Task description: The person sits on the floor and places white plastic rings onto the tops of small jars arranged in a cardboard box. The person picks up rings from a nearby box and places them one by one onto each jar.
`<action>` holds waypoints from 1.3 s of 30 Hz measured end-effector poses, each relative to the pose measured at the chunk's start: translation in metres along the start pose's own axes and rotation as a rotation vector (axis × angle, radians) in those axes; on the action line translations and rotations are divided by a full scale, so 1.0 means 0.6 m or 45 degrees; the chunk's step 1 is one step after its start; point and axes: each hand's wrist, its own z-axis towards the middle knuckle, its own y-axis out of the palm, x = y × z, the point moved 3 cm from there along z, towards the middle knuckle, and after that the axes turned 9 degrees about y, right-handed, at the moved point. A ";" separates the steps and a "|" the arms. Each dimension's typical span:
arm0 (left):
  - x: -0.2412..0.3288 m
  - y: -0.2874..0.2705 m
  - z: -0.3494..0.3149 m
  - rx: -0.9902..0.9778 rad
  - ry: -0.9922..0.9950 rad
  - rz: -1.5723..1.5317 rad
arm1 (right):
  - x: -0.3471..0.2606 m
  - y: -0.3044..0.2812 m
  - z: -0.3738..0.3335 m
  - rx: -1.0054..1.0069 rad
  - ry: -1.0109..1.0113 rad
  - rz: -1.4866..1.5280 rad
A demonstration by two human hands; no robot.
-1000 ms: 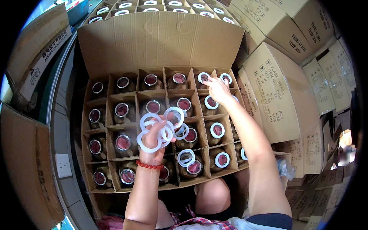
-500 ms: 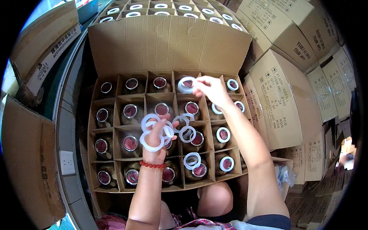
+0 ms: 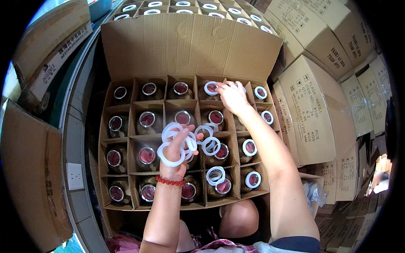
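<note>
Right fingers: at the end of the right hand [image 3: 234, 99], bent, tips touching the white ring [image 3: 206, 89] on the back bottle, fourth column from the left; whether they pinch or press cannot be told.
Left fingers: on the upturned left hand [image 3: 173, 149], curled loosely round a bunch of white rings [image 3: 160, 156]; a red bracelet [image 3: 170, 181] circles the wrist.
Loose rings: a few lie beside the left fingertips, contact unclear; a small overlapping pair [image 3: 209, 175] lies against the front bottle of the fourth column.
Ringed bottles: in the two right-hand columns, every mouth in view wears a ring, like this front one [image 3: 253, 180]; the hand and forearm hide some. In the fourth column, only the back bottle has one.
Bare bottles: the three left columns, where seen, and the rest of the fourth show silvery rims, as on this bottle [image 3: 147, 155].
Progress: judging by this, fewer than half are ringed in the near box [image 3: 190, 46].
Far box: beyond the raised flap, the far box [image 3: 168, 10] shows ringed mouths throughout its visible part.
Right cartons: the stacked cartons [image 3: 312, 114] carry dark printed letters, figures and handling symbols.
Left carton: the upper-left carton [image 3: 57, 38] bears Chinese characters, Roman letters and a dark emblem.
Bottle markings: none legible.
</note>
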 end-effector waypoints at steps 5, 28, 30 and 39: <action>0.004 -0.001 -0.003 0.039 0.016 0.052 | 0.016 0.017 0.013 -0.016 0.043 0.176; 0.043 -0.024 0.008 0.166 0.157 -0.138 | -0.002 0.009 0.068 -0.104 0.458 0.170; 0.047 -0.031 0.009 0.165 0.180 -0.148 | -0.002 0.010 0.073 -0.103 0.383 0.072; 0.056 -0.027 0.007 0.168 0.209 -0.207 | -0.009 0.011 0.051 0.077 0.120 0.189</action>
